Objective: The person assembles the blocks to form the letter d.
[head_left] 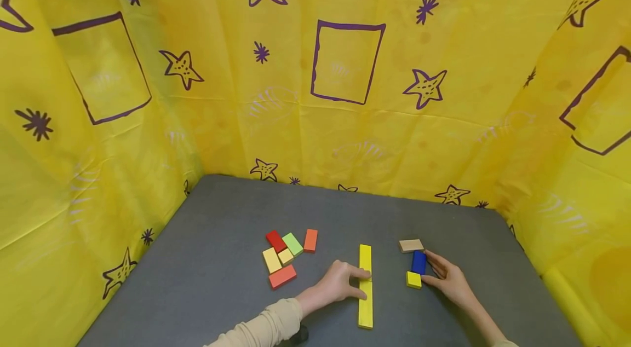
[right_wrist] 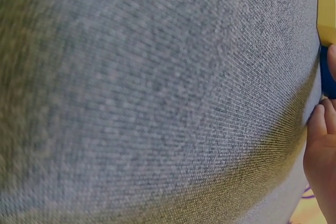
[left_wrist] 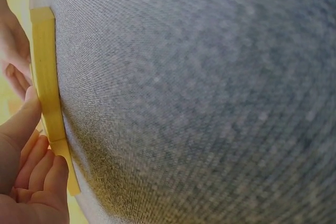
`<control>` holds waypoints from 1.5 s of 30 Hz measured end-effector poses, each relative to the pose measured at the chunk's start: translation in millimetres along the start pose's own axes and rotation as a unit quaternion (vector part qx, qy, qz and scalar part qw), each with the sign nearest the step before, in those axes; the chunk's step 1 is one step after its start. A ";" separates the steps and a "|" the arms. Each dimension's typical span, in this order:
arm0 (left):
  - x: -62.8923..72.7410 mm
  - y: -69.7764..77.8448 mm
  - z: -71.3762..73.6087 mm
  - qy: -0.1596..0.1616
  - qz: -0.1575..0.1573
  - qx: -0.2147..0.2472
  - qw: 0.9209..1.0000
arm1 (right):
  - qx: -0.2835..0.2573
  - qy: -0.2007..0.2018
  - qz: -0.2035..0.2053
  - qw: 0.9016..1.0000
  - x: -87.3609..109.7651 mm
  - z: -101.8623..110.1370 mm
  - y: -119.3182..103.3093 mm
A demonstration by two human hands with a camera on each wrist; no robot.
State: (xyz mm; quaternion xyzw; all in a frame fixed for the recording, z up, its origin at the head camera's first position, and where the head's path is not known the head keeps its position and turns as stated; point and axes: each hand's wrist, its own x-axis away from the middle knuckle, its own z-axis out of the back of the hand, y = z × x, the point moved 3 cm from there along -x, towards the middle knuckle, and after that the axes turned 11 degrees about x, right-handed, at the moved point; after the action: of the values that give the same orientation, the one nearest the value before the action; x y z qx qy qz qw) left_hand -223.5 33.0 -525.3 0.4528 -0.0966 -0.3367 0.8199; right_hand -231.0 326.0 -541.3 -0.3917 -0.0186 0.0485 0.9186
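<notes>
Touching the near yellow bar [head_left: 365, 311] with its thumb, my left hand [head_left: 336, 283] lays its index fingertip by the seam with the far yellow bar [head_left: 365, 256]; thumb and finger are apart, clamped on nothing. The bars lie end to end, right of centre on the gray tabletop [head_left: 222, 226], which runs on past them to its back edge below the yellow curtain [head_left: 305, 139]. My right hand [head_left: 451, 282] has thumb and fingertips apart at the right-hand corners of the blue block [head_left: 418, 262]; whether they pinch it, I cannot tell from my feed. A small yellow block [head_left: 413, 279] sits at its near end, a tan block [head_left: 411, 246] at its far end. I see a lane of gray between this trio and the bars, and wider room toward the right edge. Leftward, well apart, the light-green block [head_left: 293, 244] sits in a tight cluster, the orange block [head_left: 310, 240] just beside it.
</notes>
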 end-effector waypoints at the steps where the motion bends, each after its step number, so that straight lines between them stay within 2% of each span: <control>1: 0.0 -0.3 -0.2 -0.001 0.001 0.002 1.000 | -0.001 0.000 -0.002 1.000 0.2 -0.2 0.2; 12: -0.6 -3.2 -1.8 -0.008 0.008 0.018 1.000 | -0.015 0.004 -0.018 1.000 3.1 0.1 1.1; 15: 0.1 -3.5 -1.3 -0.007 0.007 0.015 1.000 | -0.013 0.015 -0.011 1.000 3.8 2.9 -0.5; 19: 1.4 -3.0 0.1 -0.002 0.002 0.004 1.000 | -0.037 0.028 0.005 0.999 2.1 7.0 -4.4; 25: 1.2 -2.7 1.3 0.000 0.004 0.000 1.000 | -0.076 0.022 0.025 0.997 -6.3 6.3 -19.5; 33: -0.6 -3.7 0.4 0.002 0.005 -0.003 1.000 | -0.078 0.004 0.038 0.996 -23.5 -10.5 -43.3; 39: -2.1 -3.2 -1.2 0.001 0.005 -0.006 1.000 | -0.101 -0.010 0.044 0.994 -41.3 -24.2 -59.1; 45: -2.8 -2.9 -1.9 -0.008 0.014 -0.006 1.000 | -0.114 -0.022 0.043 0.992 -57.9 -41.1 -66.8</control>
State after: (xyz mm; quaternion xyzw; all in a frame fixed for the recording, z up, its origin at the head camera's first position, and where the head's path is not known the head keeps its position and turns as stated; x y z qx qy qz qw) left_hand -226.1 35.0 -528.4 0.4438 -0.1074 -0.3293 0.8265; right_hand -280.6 244.5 -521.3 -0.4932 -0.0271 0.0936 0.8644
